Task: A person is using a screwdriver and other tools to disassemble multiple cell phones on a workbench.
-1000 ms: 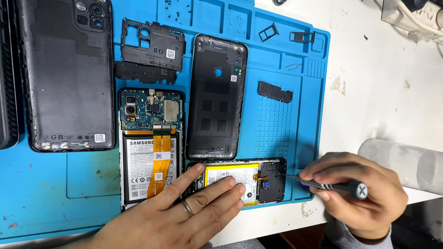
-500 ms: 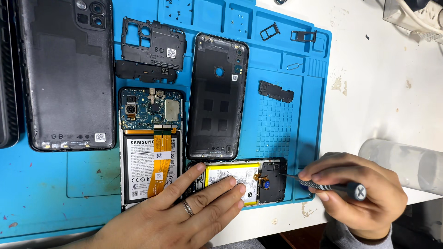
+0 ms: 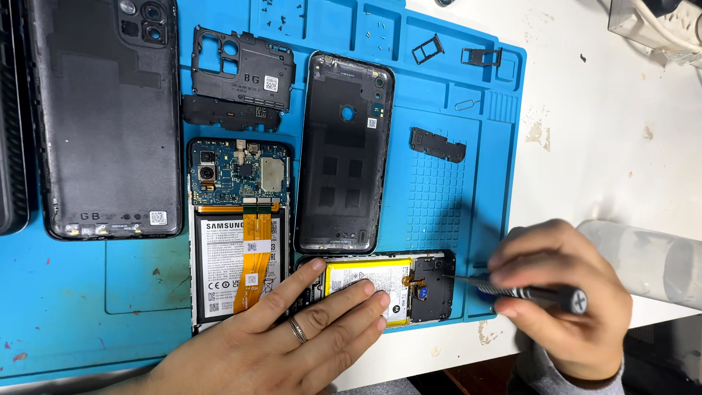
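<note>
A small opened phone (image 3: 409, 289) with a yellow battery lies sideways at the near edge of the blue work mat (image 3: 439, 197). My left hand (image 3: 281, 340) presses flat on it, fingers spread over the battery, a ring on one finger. In my right hand (image 3: 563, 300) is a black screwdriver (image 3: 512, 287), its tip touching the dark end of that phone. To the left lies a larger opened phone (image 3: 238, 230) with a white battery and an orange flex cable.
A black back cover (image 3: 344, 153) lies upright mid-mat. A bigger dark back cover (image 3: 102, 117) is at the left. Black frame pieces (image 3: 241, 69), a small black part (image 3: 437, 144), SIM trays (image 3: 453, 51) and loose screws rest near the top. A clear cylinder (image 3: 651, 260) sits right.
</note>
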